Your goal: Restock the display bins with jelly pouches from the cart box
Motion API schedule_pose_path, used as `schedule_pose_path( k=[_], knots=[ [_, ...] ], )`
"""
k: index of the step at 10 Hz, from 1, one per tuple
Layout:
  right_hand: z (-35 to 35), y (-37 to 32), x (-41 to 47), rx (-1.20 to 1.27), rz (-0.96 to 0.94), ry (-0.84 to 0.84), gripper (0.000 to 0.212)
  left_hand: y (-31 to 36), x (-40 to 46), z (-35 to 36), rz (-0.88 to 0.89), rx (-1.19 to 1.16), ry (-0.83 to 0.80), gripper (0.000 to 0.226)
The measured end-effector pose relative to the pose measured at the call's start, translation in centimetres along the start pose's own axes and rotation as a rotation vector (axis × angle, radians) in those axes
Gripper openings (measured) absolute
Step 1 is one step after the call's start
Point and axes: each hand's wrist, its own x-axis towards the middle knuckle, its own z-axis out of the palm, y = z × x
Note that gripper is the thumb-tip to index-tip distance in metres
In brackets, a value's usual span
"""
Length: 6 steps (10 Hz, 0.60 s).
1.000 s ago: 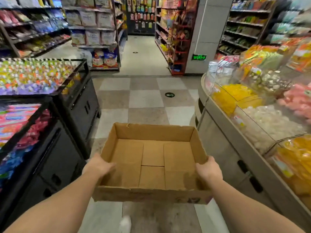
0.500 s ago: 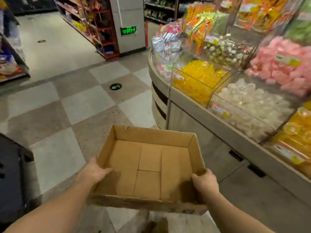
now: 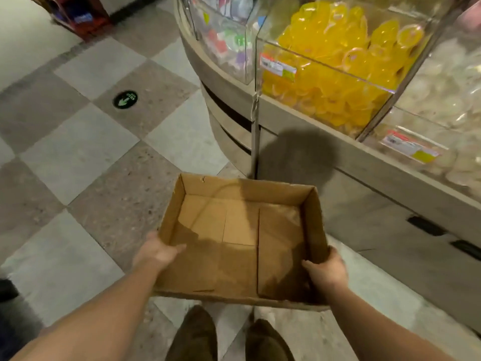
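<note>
Both grips clamp the box (image 3: 242,238): left hand (image 3: 153,252) at 9 o'clock wall, right hand (image 3: 326,272) at 3 o'clock wall, thumbs inside. Box empty, carried low before the bins (image 3: 335,63) at 1 o'clock. Judged light, thin-walled, flexing; side-wall holds suit.

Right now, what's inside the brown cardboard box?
Nothing: the brown cardboard box shows only bare bottom flaps. The left hand and right hand grip its side walls, thumbs inside. The near wall's inner face is hidden.

Empty, shallow brown cardboard box (image 3: 242,230), open-topped, level above the floor, beside yellow-filled display bins (image 3: 335,66).
</note>
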Motion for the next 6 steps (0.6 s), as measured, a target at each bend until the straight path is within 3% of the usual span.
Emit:
schedule_pose_path(
  k=[3, 4, 5, 6],
  knots=[
    [8.3, -2.1, 7.0, -0.002, 0.058, 0.105, 0.086, 5.4, 16.1, 2.7, 0.195, 0.144, -0.052, 0.103],
    [11.1, -2.1, 7.6, -0.123, 0.087, 0.102, 0.106, 6.2, 19.1, 3.4, 0.225, 0.265, -0.090, 0.119],
    [13.0, -3.0, 5.3, -0.097, 0.162, 0.037, 0.108, 6.9, 18.7, 3.0, 0.255, 0.296, -0.166, 0.123],
    [13.6, -5.6, 1.1, 0.086, 0.115, -0.005, 0.088, 7.3, 17.1, 1.3, 0.348, 0.234, -0.217, 0.099]
  ],
)
